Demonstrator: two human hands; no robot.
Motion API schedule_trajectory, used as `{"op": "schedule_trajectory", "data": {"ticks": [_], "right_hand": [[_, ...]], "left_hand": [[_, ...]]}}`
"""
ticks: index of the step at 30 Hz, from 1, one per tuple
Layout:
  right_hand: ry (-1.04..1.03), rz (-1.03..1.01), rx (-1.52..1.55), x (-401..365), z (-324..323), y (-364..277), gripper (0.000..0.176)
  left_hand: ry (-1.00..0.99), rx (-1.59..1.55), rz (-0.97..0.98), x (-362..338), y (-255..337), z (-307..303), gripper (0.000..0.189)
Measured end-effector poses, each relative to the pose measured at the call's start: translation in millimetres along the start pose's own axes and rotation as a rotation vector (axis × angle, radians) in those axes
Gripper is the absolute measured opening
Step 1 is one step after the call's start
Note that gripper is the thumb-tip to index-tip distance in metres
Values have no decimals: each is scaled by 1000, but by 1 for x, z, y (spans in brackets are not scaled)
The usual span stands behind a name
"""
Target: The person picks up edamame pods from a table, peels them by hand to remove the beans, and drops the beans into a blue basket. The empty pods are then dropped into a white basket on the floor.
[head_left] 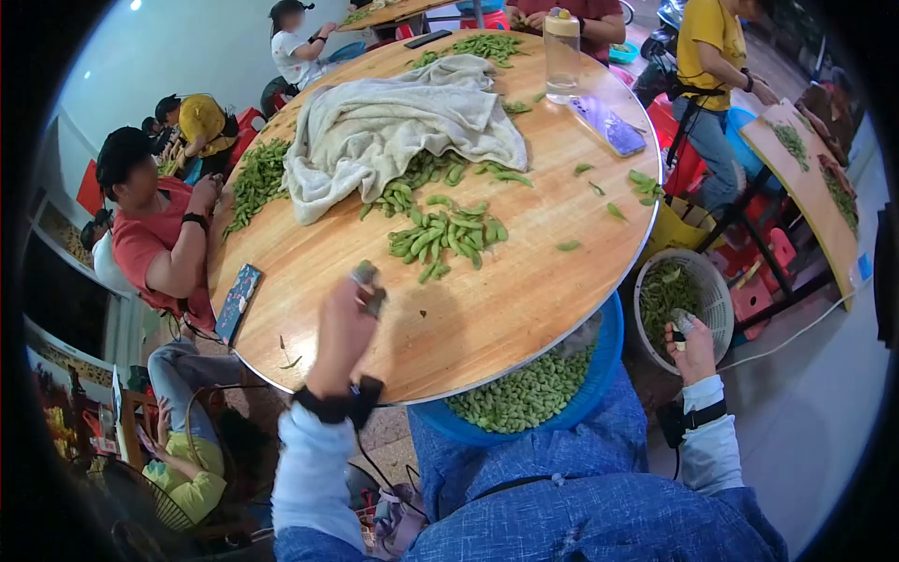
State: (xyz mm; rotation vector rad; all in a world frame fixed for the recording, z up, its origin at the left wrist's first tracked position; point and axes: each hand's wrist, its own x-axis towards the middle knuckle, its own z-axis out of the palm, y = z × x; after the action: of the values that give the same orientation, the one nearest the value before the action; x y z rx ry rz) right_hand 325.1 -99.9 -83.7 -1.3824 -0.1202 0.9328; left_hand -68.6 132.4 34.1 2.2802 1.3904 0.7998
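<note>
My left hand (343, 330) is above the near-left part of the round wooden table (524, 290), its fingers apart and dark covers on its fingertips. No pod shows between them. In front of it lies a loose pile of green soybean pods (445, 234). My right hand (691, 350) is over the rim of a white plastic basket (719, 314) holding green pods or husks. Its fingers are curled, with a pale wrap at a fingertip; whatever they hold is too small to make out. A blue basin (613, 347) of shelled green beans (529, 389) rests at my lap.
A grey-white cloth (398, 126) covers more pods mid-table. A clear bottle (562, 61), a purple phone (607, 125) and a dark patterned case (239, 302) lie or stand around it. A person in red (154, 234) sits at left; other people work nearby.
</note>
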Motion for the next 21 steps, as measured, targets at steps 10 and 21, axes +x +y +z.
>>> {"op": "schedule_trajectory", "data": {"ticks": [10,21], "right_hand": [[-419,-87,-253,-49,51,1,14],[-937,-243,-436,-98,149,6,15]], "left_hand": [[-155,381,35,59,-63,10,17],[-174,-730,-100,-62,66,35,17]]}}
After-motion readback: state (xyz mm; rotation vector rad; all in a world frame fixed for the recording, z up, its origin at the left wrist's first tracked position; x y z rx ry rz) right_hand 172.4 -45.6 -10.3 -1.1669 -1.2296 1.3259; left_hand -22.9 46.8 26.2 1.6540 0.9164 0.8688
